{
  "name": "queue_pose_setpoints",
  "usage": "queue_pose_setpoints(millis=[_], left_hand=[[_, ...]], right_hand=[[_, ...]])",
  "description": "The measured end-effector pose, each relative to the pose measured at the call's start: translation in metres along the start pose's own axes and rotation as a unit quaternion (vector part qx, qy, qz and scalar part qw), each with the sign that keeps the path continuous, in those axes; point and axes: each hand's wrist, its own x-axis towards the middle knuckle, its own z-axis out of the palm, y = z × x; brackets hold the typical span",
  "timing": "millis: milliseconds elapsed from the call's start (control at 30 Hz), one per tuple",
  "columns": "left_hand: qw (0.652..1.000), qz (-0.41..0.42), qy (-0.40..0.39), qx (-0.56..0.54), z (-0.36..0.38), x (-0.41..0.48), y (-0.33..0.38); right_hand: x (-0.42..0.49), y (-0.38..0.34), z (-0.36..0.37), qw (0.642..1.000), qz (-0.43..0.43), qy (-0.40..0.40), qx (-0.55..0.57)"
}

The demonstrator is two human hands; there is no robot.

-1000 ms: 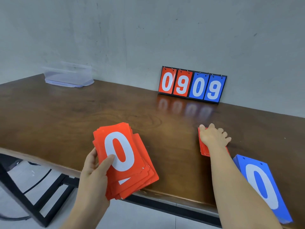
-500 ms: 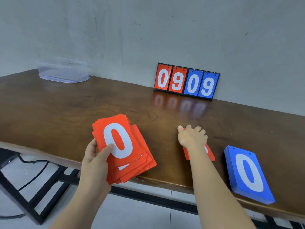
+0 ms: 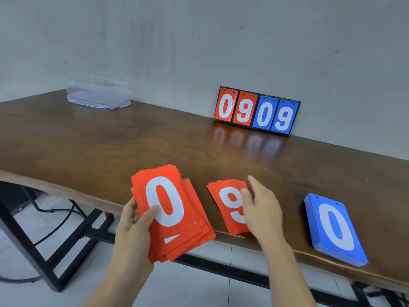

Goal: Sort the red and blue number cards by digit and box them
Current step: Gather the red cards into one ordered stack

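Well, the sorting is only begun, by my reckoning. My left grip (image 3: 135, 224) is curled round a thick, untidy fan of red cards (image 3: 170, 218), thumb pressed on the top one, a 0, held out past the near edge of the bench (image 3: 110, 147). A small red pile (image 3: 225, 202) lies flat on the bench near that edge with a 9 showing. My right grip (image 3: 263, 209) hangs over its right side, fingers straight and holding nothing, though it is blurred and I cannot tell whether it touches the cards. Well apart to the right sits a squared blue stack (image 3: 334, 229) with a 0 on top; what lies under that I cannot see. Most of the reds are left to lay out, I judge, and nothing is boxed. The clear plastic box (image 3: 97, 94) stands at the far left by the wall, well apart from all the cards, and no red or blue shows through it. A flip scoreboard (image 3: 256, 111) reading 0909 stands against the wall behind.
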Motion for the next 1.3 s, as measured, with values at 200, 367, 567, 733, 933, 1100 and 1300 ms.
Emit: queue_pose_setpoints(millis=[200,367,567,733,933,1100,1300], left_hand=[[1.000,-0.009,0.011,-0.004,-0.004,-0.003,-0.007],[1.000,-0.010,0.016,-0.022,-0.004,-0.002,-0.007],[0.999,0.020,0.032,-0.016,-0.006,0.001,-0.008],[0.998,0.030,0.051,-0.010,-0.018,0.006,-0.009],[0.997,0.061,0.037,0.005,-0.036,0.012,-0.004],[0.974,0.176,-0.073,0.123,-0.029,0.025,0.019],[0.914,0.280,-0.171,0.240,0.020,0.061,0.066]], right_hand=[[-0.034,0.015,0.006,0.998,0.040,0.012,0.036],[-0.044,-0.014,0.026,0.998,-0.046,-0.011,0.037],[-0.060,-0.058,0.040,0.987,-0.100,-0.074,0.099],[-0.072,-0.086,0.058,0.981,-0.125,-0.110,0.101],[-0.065,-0.097,0.063,0.971,-0.128,-0.162,0.122],[-0.032,-0.111,0.047,0.916,-0.029,-0.257,0.305],[0.023,-0.142,0.027,0.913,-0.094,-0.160,0.364]])
